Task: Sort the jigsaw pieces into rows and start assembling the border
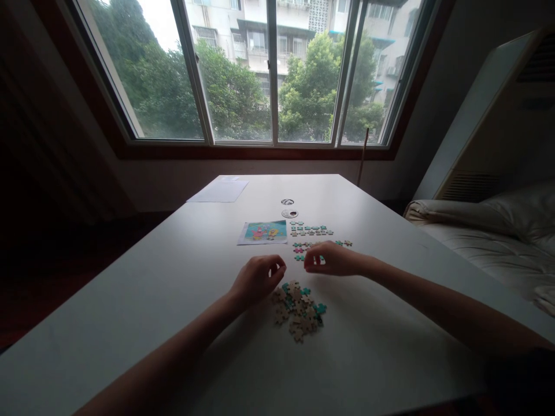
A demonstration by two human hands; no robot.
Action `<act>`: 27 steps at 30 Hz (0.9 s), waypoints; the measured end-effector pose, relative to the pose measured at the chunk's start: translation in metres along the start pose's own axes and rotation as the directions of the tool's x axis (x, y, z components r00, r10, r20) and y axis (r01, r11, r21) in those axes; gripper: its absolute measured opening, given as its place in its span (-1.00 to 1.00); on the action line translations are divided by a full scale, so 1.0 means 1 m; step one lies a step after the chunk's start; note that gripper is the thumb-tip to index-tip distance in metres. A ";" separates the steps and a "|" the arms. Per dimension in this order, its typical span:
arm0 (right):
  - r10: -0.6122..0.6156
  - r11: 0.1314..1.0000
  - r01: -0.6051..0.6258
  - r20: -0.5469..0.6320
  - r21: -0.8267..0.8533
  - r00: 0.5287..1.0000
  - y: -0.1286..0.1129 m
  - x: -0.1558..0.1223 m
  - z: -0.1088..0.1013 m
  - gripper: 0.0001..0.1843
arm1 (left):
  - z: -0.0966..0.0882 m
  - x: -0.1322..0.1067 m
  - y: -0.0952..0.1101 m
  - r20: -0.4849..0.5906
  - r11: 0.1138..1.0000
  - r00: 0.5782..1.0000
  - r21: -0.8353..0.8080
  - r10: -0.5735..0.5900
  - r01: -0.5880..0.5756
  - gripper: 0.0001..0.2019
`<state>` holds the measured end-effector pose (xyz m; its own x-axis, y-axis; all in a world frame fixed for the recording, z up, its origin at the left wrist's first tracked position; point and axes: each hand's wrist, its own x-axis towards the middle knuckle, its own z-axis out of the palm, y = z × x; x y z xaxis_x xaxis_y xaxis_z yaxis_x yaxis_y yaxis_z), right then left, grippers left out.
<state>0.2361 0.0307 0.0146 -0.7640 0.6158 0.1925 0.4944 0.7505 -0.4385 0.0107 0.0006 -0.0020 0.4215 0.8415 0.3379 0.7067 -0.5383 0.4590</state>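
Note:
A loose heap of jigsaw puzzle pieces point(301, 312), some plain tan and some teal, lies on the white table in front of me. At the heap's far left edge is my left hand point(258, 275), its fingers curled in toward the thumb. My right hand point(328, 258) hovers by the near end of several rows of puzzle pieces point(309, 228) and covers part of them. Its thumb and fingertips come together in a pinch. Whether either hand holds a piece is too small to see. A colourful cartoon picture sheet point(264, 232) lies left of the rows.
Two round black-and-white discs point(289, 214) lie beyond the rows. White paper sheets point(221, 190) rest at the table's far left corner. Past the table's far edge is a window point(273, 75); a padded seat point(468, 242) stands to the right.

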 end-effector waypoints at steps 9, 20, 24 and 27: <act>-0.010 0.990 0.010 -0.002 0.139 1.000 -0.029 -0.040 0.018 -0.76 | 0.006 -0.002 0.014 0.014 0.999 0.999 -0.010 0.034 -0.034 -0.84; -0.061 0.998 0.061 -0.157 -0.006 0.986 -0.025 -0.052 0.021 -0.84 | 0.011 -0.003 0.029 0.041 0.997 0.997 -0.046 0.067 -0.065 -0.86; 0.112 0.991 -0.083 -0.328 0.102 0.938 -0.031 -0.048 0.019 -0.84 | 0.010 -0.004 0.034 0.063 0.989 0.994 -0.127 0.089 -0.081 -0.86; 0.290 0.935 -0.179 -0.370 0.307 0.883 -0.035 -0.045 0.019 -0.78 | 0.011 -0.004 0.039 0.083 0.972 0.992 -0.223 0.100 -0.079 -0.86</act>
<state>0.2456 -0.0283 0.0051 -0.3778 0.8498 0.3675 0.4714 0.5182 -0.7136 0.0431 -0.0231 0.0056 0.5354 0.7846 0.3128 0.5266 -0.5996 0.6027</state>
